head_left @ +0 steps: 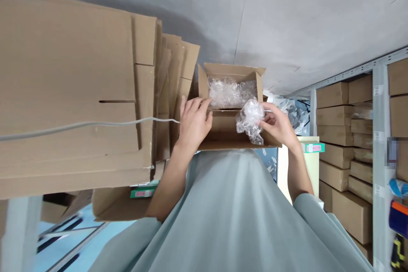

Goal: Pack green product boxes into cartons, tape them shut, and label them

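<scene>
An open cardboard box [235,69] stands before me, its flaps folded outward. Crumpled clear bubble wrap [225,91] fills its inside. Over the near flap, my right hand [278,125] pinches a wadded piece of bubble wrap [251,114] between thumb and fingers; whether something is wrapped inside it I cannot make out. My left hand [195,121] rests at the box's near left corner, fingers spread and touching the edge. The wad hangs apart from my left hand, at the box's near right side.
Flattened cardboard sheets [70,76] stand stacked at the left, with a grey cable [86,124] across them. Metal shelving [378,136] with stacked cartons [334,114] lines the right. Another open box [117,206] and a green packet [143,192] lie lower left; a second green packet [314,147] is at right.
</scene>
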`<state>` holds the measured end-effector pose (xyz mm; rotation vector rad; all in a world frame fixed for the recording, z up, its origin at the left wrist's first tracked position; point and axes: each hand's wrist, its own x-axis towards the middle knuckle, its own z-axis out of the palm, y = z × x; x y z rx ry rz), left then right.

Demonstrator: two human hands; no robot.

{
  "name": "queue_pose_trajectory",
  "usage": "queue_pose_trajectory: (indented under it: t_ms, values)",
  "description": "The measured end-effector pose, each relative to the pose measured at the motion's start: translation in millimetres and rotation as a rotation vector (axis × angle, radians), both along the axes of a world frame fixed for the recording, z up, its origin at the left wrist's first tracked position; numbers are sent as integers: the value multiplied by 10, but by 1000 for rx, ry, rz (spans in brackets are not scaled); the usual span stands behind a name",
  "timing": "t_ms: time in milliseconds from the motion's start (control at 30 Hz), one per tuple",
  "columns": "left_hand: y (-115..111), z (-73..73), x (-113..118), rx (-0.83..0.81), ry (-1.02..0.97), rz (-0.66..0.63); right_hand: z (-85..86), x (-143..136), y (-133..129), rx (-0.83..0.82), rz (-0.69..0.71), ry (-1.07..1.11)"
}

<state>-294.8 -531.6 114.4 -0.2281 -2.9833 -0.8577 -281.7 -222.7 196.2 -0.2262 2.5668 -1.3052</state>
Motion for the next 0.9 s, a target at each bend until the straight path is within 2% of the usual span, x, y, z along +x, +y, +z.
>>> queue_pose_trajectory:
  t_ms: [133, 267, 467, 600, 700, 767, 833, 900]
  values:
    - [-14, -53, 0, 14, -59, -35, -218, 69, -172, 97, 204, -128]
    - [-53, -123, -28, -10, -51, -57, -300, 11, -445, 223, 354, -171]
    - [-81, -113, -23, -22, -37, -85, -385, -38, -789, 375, 403, -206]
    - [-90, -103, -20, -22, -35, -99, -253, -140, -779, 353, 400, -192]
    - [-93, -106, -27, -25, -37, -101, -124, -413, -755, 367, 295, -124]
    - [-95, -112, -33, -34, -37, -104, -153, -713, -797, 441, 260, -76]
    - [-99, -117, -36, -44, -36, -110, -320, -1079, -902, 544, 292, -82]
    - [-104, -113, -35, -51, -38, -114, -596, -1452, -1050, 659, 377, -130]
